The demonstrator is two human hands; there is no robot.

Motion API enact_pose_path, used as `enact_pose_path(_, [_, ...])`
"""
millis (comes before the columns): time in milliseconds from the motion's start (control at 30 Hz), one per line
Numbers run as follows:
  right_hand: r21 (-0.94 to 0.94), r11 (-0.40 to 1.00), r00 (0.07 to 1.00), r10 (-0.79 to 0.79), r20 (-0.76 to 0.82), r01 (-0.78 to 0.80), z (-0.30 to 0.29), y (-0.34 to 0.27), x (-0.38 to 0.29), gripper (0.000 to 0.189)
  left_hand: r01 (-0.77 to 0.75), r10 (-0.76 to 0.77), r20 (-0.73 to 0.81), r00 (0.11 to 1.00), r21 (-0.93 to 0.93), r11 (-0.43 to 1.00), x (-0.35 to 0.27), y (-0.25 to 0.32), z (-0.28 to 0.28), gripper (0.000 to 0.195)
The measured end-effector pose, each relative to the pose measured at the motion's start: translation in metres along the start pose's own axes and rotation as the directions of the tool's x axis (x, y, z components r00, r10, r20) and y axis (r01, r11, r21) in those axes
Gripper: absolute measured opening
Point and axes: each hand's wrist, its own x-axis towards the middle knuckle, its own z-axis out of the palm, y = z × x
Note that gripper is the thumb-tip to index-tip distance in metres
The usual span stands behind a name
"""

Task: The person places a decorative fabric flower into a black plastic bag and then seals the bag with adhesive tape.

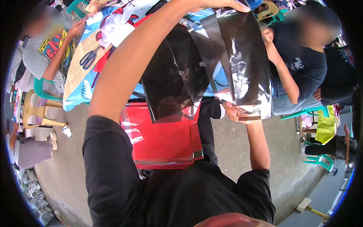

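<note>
My left hand (232, 5) reaches to the top of the view, gripping the far edge of a glossy black plastic sheet (246, 54) with a clear border. The near end of that sheet is pinched by my right hand (234, 112), right of centre. Beside it, more black sheets (173, 73) lie over the table's near edge, some overlapping. Red wrapping sheets (164, 136) in clear film rest on my lap. Which arm belongs to which hand is judged from the sleeves: the left-side arm crosses over the table to the top edge.
Dark-handled scissors (89, 58) lie on printed brown paper (76, 65) at the table's left, near a white ribbon bow (116, 28). A blue patterned tablecloth (76, 95) covers the table. People sit at both sides. A tan plastic chair (31, 110) stands at left.
</note>
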Motion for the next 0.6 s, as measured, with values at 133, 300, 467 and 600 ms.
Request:
enact_pose_path(133, [-0.084,0.994,0.997,-0.068,-0.029,0.065,-0.006,0.004,-0.008,0.049,-0.114,0.114,0.038,0.993,-0.017,0.993,0.0,-0.007,-0.002,0.026])
enact_pose_path(300, [-0.313,0.914,0.953,-0.293,-0.079,0.256,-0.013,-0.003,-0.036,0.049,0.095,-0.095,0.002,0.995,0.005,0.995,-0.01,-0.002,0.004,0.051])
enact_pose_path(467, [-0.838,0.507,0.764,-0.617,-0.189,0.202,-0.013,-0.039,-0.054,0.045,0.034,-0.034,-0.006,0.999,-0.091,0.995,-0.009,-0.008,0.007,0.048])
enact_pose_path(600, [-0.874,0.484,0.654,-0.674,-0.342,0.042,0.006,-0.085,-0.046,0.047,0.103,-0.086,0.121,0.989,-0.146,0.984,-0.011,0.001,0.01,0.043])
